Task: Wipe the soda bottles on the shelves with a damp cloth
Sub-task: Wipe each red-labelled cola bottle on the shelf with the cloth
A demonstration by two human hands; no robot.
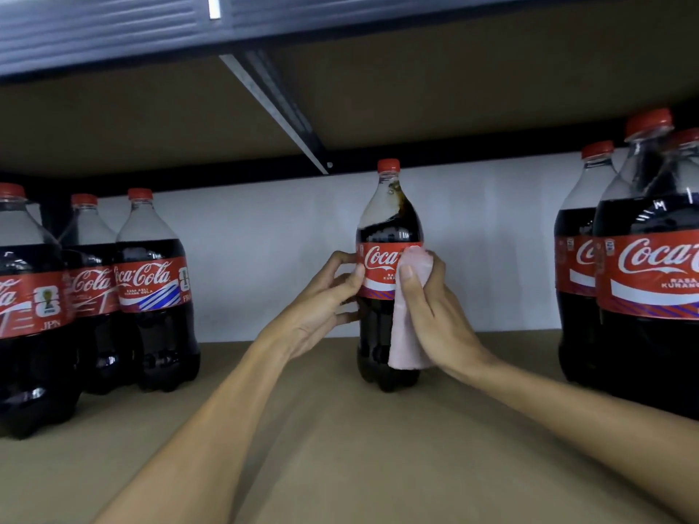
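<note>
A cola bottle [386, 228] with a red cap and red label stands upright in the middle of the brown shelf [321, 440]. My left hand [321, 308] grips its left side at label height, fingers curled round it. My right hand [435, 315] holds a pale pink cloth [406, 334] against the bottle's right side, thumb on top of the cloth. The cloth hangs down almost to the bottle's base. The cola inside is sloshed up toward the neck.
Three cola bottles [155, 281] stand grouped at the left of the shelf, and three larger-looking ones [650, 274] at the right. The underside of the shelf above [416, 88] sits just over the caps. A pale wall [264, 259] closes the back.
</note>
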